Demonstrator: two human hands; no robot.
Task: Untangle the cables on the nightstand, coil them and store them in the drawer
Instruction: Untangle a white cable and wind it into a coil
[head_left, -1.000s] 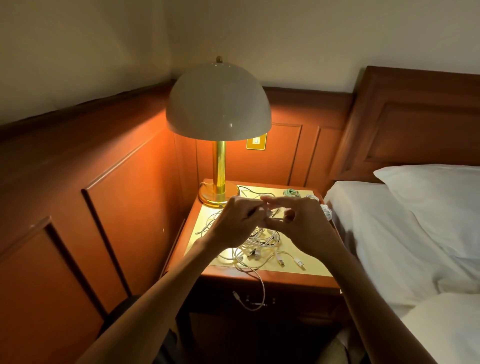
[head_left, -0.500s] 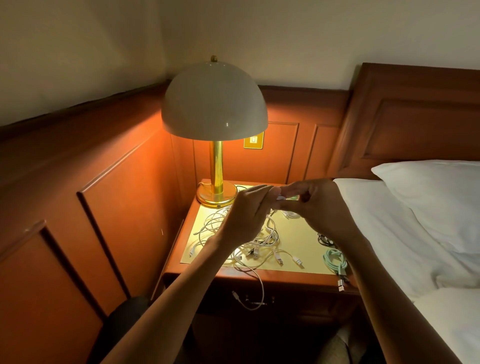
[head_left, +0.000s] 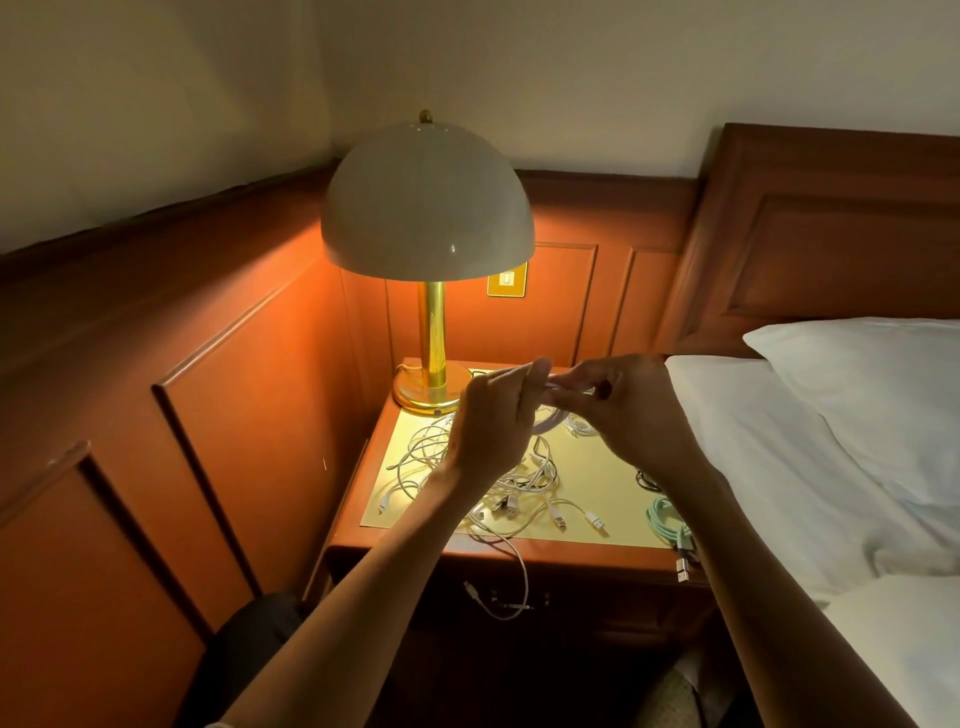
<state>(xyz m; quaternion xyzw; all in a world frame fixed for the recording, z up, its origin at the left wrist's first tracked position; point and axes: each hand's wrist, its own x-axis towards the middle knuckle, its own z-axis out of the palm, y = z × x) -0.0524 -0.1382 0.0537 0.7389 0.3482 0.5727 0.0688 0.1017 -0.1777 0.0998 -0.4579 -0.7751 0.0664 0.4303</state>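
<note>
While I am coiling, hands: left hand (head_left: 493, 423) and right hand (head_left: 636, 415) are pinching a white cable loop (head_left: 549, 420) just right of the lamp base (head_left: 428, 392).
Risk: its tail may be snagging the tangle (head_left: 519, 475) before the lamp base, dragging cables floorward.

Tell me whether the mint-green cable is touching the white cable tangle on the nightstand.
Apart. The head view shows bare yellow tabletop between the mint-green cable and the nearest plug of the white tangle.
</note>
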